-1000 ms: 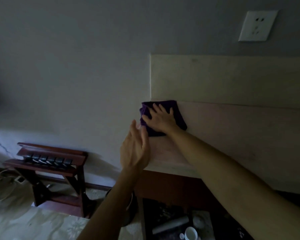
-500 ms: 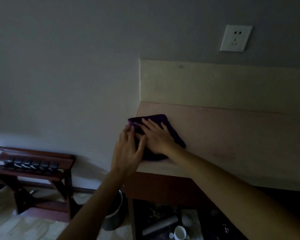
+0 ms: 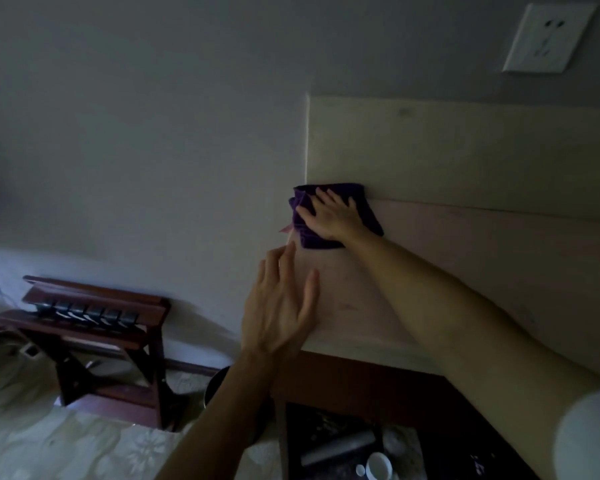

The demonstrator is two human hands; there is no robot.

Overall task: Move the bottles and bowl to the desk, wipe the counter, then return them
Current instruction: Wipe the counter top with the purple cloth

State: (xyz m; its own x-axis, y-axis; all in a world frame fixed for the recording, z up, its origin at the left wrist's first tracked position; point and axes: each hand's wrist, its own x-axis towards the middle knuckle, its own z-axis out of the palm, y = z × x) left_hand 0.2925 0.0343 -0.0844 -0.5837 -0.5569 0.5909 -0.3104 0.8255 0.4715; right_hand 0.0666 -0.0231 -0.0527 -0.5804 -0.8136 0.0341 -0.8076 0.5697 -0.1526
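Note:
The room is dim. A folded purple cloth (image 3: 366, 211) lies in the far left corner of the pale counter (image 3: 482, 268), against the backsplash. My right hand (image 3: 333, 216) presses flat on the cloth with fingers spread. My left hand (image 3: 279, 306) hovers open over the counter's left front edge, a little nearer than the cloth, holding nothing. No bottles or bowl stand on the counter.
A white wall socket (image 3: 548, 36) sits above the backsplash (image 3: 465, 150). A dark wooden luggage rack (image 3: 94, 317) stands on the floor at the left. Below the counter are a dark bin (image 3: 219, 386) and a shelf with a pale cylinder (image 3: 336, 448) and a white cup (image 3: 378, 465).
My right hand has pushed the cloth back to the far corner against the backsplash. My left hand has come off the cloth and drawn back toward the counter's front edge.

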